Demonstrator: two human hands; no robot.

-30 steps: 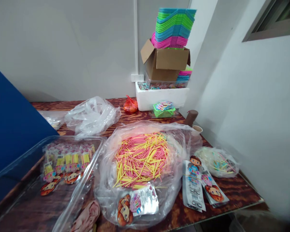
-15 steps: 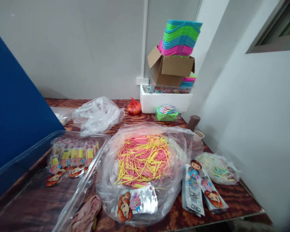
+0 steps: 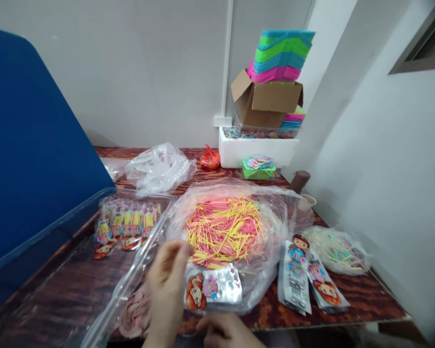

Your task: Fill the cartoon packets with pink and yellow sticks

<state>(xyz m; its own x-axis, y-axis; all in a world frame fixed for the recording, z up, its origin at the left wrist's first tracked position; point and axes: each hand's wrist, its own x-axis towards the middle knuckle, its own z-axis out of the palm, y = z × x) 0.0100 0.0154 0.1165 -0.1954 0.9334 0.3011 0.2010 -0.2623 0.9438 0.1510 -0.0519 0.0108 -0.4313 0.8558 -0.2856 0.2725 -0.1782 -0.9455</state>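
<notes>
My left hand [image 3: 166, 285] is raised over the near table edge, seen from the back, with its fingers bunched together; what they hold is hidden. It is just left of a shiny packet with a cartoon girl [image 3: 212, 290]. That packet lies on an open clear bag [image 3: 275, 212] heaped with pink and yellow sticks [image 3: 224, 229]. My right hand [image 3: 224, 332] sits at the bottom edge below the packet, with its fingers mostly hidden.
A clear tray [image 3: 76, 290] at the left holds filled packets [image 3: 128, 224]. Flat empty packets [image 3: 304, 275] and a small bag of sticks [image 3: 339, 249] lie at the right. A foam box [image 3: 253, 152], cardboard box [image 3: 271, 101] and stacked baskets [image 3: 281, 55] stand at the back. A blue board [image 3: 32, 159] leans at the left.
Both hands have come into view from the bottom edge. The camera has turned slightly left and down. The things on the table have not moved.
</notes>
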